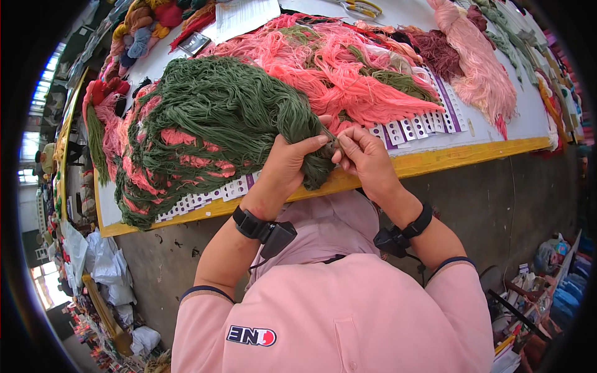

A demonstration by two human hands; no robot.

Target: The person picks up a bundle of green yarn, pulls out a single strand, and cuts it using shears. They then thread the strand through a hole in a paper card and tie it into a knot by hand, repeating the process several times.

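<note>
A large bundle of dark green yarn (230,93) is spread over the left part of the table, and its gathered end lies at the front edge. My left hand (291,158) is closed around that gathered end, thumb on top. Close beside it, my right hand (365,156) pinches at the tip of the same green yarn, thumb against forefinger; the exact strand between them is too small to make out. Bright pink yarn (348,81) lies behind and right of my hands, with olive green strands (404,84) mixed in. Pink strands also show through the green bundle.
Punched white cards (429,121) stick out under the yarn along the table's yellow front edge (472,154). Pale pink yarn (476,68) lies at the right, maroon yarn (436,51) beside it. At the back are yellow-handled scissors (360,7) and a paper sheet (245,17).
</note>
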